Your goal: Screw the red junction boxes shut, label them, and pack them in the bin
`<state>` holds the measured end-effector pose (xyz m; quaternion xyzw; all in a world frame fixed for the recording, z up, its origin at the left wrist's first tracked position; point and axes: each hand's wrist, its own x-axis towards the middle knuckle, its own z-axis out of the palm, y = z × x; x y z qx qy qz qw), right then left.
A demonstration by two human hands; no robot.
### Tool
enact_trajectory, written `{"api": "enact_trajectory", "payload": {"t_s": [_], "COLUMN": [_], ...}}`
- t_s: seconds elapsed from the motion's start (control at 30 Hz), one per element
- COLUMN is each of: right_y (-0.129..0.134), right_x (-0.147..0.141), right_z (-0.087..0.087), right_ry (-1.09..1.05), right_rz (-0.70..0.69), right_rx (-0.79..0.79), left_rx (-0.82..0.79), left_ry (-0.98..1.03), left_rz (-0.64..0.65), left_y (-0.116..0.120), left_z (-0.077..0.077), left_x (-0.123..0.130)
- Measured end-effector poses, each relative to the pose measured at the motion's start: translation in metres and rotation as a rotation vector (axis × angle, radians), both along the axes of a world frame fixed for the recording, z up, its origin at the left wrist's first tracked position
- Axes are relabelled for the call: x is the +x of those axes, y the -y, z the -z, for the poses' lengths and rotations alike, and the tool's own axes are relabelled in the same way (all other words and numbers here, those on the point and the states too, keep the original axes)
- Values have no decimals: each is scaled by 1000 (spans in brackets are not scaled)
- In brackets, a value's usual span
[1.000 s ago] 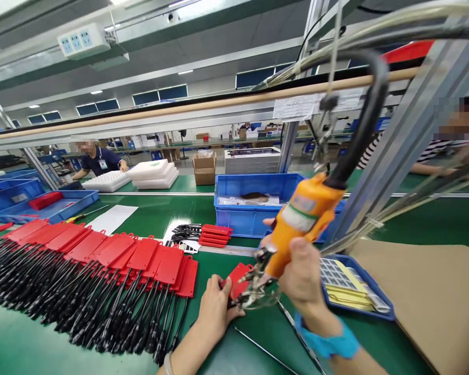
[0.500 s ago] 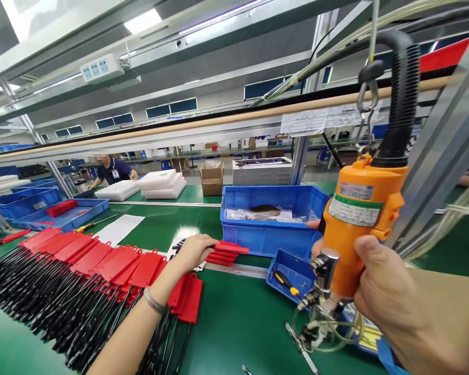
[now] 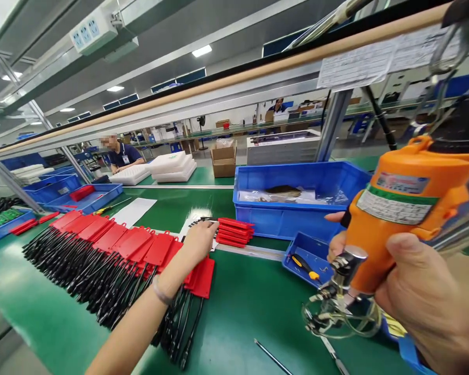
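Observation:
My right hand (image 3: pixel 422 291) is wrapped round an orange power tool (image 3: pixel 394 208) with a metal fitting and clear tubing at its lower end. The tool hangs from a metal hook (image 3: pixel 449 57). My left hand (image 3: pixel 198 240) reaches forward to the left end of a small stack of red flat plastic pieces (image 3: pixel 236 233). Its fingers are bent together there, and what they pinch is hidden. Under and beside my left forearm lies a long row of red plates (image 3: pixel 128 240) with black cables (image 3: pixel 113 291) trailing towards me.
Behind the stack stands a blue bin (image 3: pixel 281 221) with bagged parts. A smaller blue tray (image 3: pixel 303 255) holds a yellow-black screwdriver (image 3: pixel 305 265). A metal rod (image 3: pixel 271 357) lies on the green table (image 3: pixel 242 307). White foam blocks (image 3: pixel 174 166) and a seated person (image 3: pixel 125 156) are farther back.
The view has shifted, and the orange tool appears closer and farther right. The top red piece under my left hand was slanted across the stack; now the stack's pieces lie more evenly.

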<state>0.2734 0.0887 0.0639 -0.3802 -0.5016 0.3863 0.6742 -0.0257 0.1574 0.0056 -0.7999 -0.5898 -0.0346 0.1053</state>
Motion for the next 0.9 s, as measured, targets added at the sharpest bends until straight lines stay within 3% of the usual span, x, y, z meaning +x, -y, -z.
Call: {"api": "enact_trajectory", "payload": {"t_s": [0.17, 0.23, 0.33, 0.47, 0.67, 0.77, 0.9], "right_y": [0, 0, 0, 0, 0, -1, -4], "right_x": [-13, -17, -22, -24, -26, -26, -29], "right_z": [-3, -3, -2, 2, 7, 9, 16], "right_ry": [-192, -188, -173, -188, -205, -194, -156], "right_rz": [-20, -25, -30, -58, -20, -43, -125], "right_rx": [-137, -120, -108, -150, -77, -23, 41], "left_rx": [34, 46, 51, 70, 45, 77, -7], "left_ry": [-57, -77, -73, -44, 14, 27, 52], "left_rz": [-355, -498, -568, -574, -533, -404, -148], "left_y": [88, 107, 117, 114, 116, 121, 121], "left_z": [13, 26, 45, 56, 41, 40, 63], "left_x": [-14, -20, -26, -26, -23, -4, 42]}}
